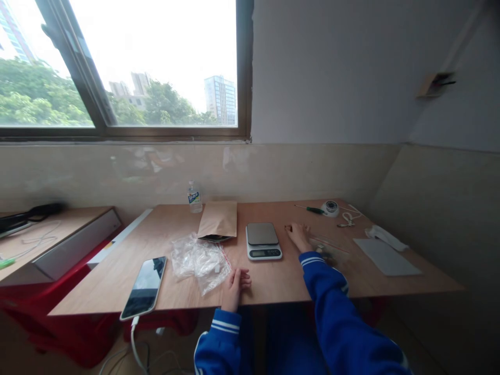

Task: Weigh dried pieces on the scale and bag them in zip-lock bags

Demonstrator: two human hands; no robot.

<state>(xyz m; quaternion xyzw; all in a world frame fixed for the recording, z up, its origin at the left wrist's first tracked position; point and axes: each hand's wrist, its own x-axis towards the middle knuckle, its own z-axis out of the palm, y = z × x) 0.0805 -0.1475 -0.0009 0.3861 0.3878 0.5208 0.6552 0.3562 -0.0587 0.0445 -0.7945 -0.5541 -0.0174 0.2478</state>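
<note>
My left hand (236, 284) rests at the table's front edge with loosely curled fingers and nothing in it. Just left of it lie crumpled clear plastic bags (201, 262), one with a red strip along its edge. A white kitchen scale (264, 241) with a steel plate stands between my hands; nothing sits on its plate. To its right, my right hand (299, 235) is low over the table, thumb and finger pinched at a tiny dark item too small to name. A clear bag with small things (328, 252) lies partly behind my right sleeve.
A brown paper pouch (219, 221) and a clear bottle (194, 198) stand at the back. A cabled phone (144, 286) lies front left. Back right are a green-handled screwdriver (314, 210), a white dome camera (331, 208) and a white cable (347, 219); a white sheet (386, 257) lies far right.
</note>
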